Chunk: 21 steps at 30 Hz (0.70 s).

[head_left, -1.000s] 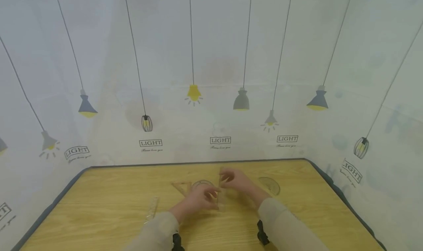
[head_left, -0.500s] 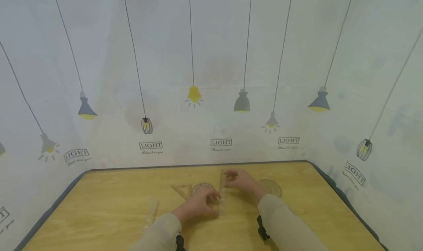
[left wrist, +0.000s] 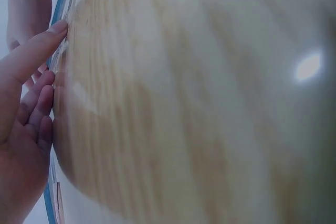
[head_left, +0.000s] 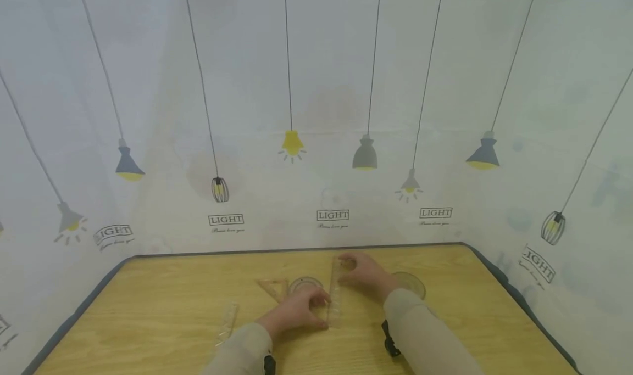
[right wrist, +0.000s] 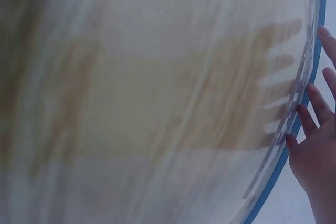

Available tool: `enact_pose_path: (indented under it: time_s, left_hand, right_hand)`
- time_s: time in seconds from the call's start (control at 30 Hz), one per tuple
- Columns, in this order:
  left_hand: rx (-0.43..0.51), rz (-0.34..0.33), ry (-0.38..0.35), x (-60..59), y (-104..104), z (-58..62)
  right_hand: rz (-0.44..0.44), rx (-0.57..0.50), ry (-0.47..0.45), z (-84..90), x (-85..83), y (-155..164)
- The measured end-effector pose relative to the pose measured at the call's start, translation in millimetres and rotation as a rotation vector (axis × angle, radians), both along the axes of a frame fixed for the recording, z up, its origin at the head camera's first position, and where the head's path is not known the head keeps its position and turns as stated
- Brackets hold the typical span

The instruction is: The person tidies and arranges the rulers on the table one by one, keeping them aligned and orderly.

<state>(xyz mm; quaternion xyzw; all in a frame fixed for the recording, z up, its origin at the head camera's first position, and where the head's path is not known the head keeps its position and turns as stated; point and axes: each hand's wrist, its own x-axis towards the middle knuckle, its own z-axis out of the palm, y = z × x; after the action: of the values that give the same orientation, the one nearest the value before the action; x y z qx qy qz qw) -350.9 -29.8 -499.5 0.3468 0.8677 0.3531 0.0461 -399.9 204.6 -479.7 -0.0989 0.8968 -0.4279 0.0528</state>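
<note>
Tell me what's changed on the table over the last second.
The middle ruler was seen nearly edge-on; it has tipped down and now looks flat on the table. The left grip is at its left edge, the right grip at its right; I can't tell whether either let go. The left ruler, triangle, left protractor and right protractor stayed put.
</note>
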Motion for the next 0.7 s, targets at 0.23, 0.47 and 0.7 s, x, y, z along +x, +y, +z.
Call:
enact_pose_path:
  time_s: [0.23,0.47,0.7]
  left_hand:
    - [-0.019,0.010,0.027,-1.7,3.5,1.5]
    - [-0.054,0.024,0.026,-1.6,5.0,2.3]
    - [-0.070,0.041,0.022,-0.6,7.5,4.6]
  right_hand:
    - [-0.019,0.094,0.030,1.0,-1.0,-4.1]
    - [0.004,0.219,0.061,0.4,-7.2,-6.6]
    - [0.018,0.229,0.068,-3.2,-13.3,-7.1]
